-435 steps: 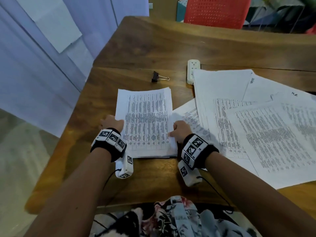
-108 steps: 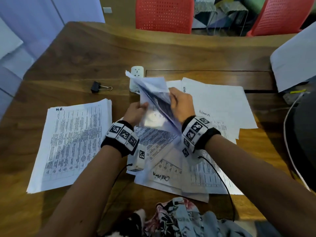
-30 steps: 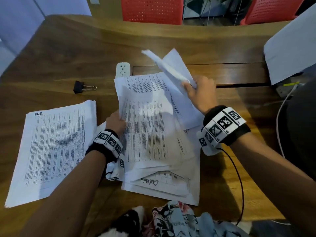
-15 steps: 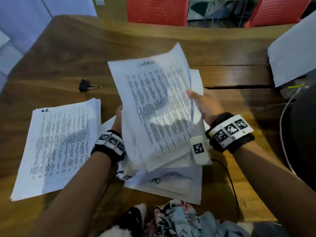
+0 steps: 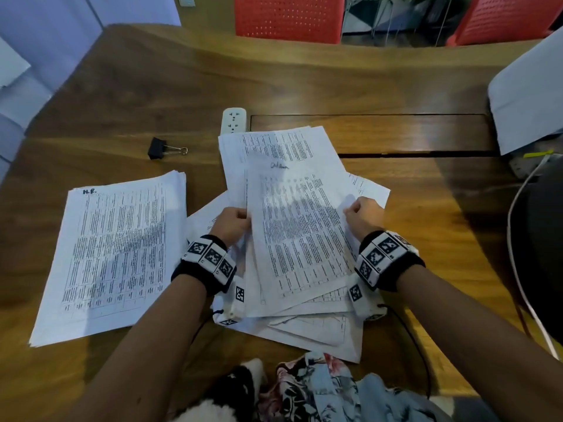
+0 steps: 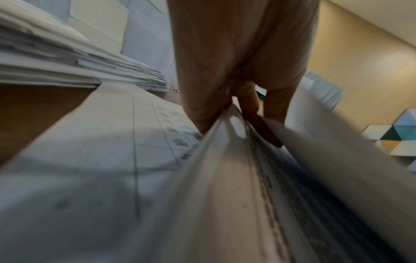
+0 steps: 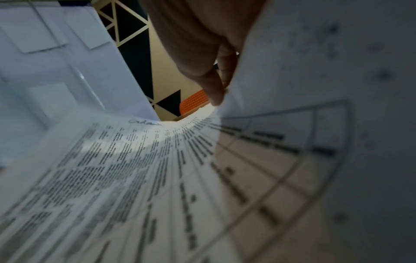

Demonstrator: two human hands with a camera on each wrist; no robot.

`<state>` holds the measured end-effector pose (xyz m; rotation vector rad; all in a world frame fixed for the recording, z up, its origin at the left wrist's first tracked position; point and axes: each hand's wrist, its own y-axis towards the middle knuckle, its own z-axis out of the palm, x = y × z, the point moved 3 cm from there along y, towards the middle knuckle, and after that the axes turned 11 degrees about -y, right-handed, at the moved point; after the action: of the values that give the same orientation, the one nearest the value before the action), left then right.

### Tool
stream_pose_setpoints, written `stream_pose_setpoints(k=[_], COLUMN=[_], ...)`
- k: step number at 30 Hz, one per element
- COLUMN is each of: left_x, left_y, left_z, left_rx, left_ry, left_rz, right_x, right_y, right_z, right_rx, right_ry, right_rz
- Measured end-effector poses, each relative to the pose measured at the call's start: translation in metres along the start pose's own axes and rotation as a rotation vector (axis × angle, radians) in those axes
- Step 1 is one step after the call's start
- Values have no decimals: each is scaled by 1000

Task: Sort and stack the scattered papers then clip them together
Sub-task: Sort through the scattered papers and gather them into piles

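A loose pile of printed sheets (image 5: 301, 239) lies in front of me, fanned out and uneven. My left hand (image 5: 233, 222) grips the left edge of its upper sheets (image 6: 227, 160), fingers curled round them. On the opposite edge, my right hand (image 5: 361, 216) pinches the top sheets (image 7: 157, 160). A squared, finished stack of papers (image 5: 112, 248) rests on the table to the left. The black binder clip (image 5: 159, 148) lies beyond that stack, untouched.
A white power strip (image 5: 234, 120) sits just behind the loose pile. A slot in the wooden table (image 5: 396, 86) runs to the right. More paper (image 5: 530, 95) and a white cable (image 5: 518, 239) are at the right edge. Red chairs (image 5: 289, 16) stand beyond the table.
The sheets that both hands held raised and tilted half a second ago have come down onto the pile. Both hands now hold its side edges, lower and nearer to me.
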<state>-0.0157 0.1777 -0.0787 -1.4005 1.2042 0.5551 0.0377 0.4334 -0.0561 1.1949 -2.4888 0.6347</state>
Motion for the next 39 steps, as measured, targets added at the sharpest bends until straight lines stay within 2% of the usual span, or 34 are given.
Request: stream_pose_setpoints(k=[2,6,11,14,17,20,23,25,27,29,31,33,36,39], left_x=[2,4,-2,-5,-4,-6,-20,-44,-67,-86,-101,-118,-143,-159], left_y=[-1,0,-1,-2,0,0,-3,-13,-25,-36,-42,-47,-55,-64], left_z=[-2,-15,-14,-3,6,12,13,11,7,4,0,-5,-15,-28], left_rx=[-70,-223,-292,-341,-291,-155,-127,-86,-27,7,-15,-47,-69,-80], left_ry=[69,16,43,-160,-273,-58,171,90,-77,-239,-365,-433,-562,-668], left_rz=[29,-17,6,-44,-98,-78,30,178,251,293,354,439,600,729], right_x=[-5,-15,-24,-16,-8,-2,-1,-1,-2,4,16,34,63,75], right_y=[3,4,2,-5,-17,-32,-34,-27,-17,-9,-8,-15,-35,-49], right_z=[-7,-39,-48,-28,-3,13,18,15,8,-5,-23,-49,-91,-111], right_rx=[-40,-170,-134,-60,9,60,56,26,0,6,-8,-125,-326,-400], right_ry=[9,97,124,110,119,111,182,262,258,327,534,731,862,994], right_rz=[38,119,100,1,-71,-52,-24,38,80,25,-74,-187,-372,-499])
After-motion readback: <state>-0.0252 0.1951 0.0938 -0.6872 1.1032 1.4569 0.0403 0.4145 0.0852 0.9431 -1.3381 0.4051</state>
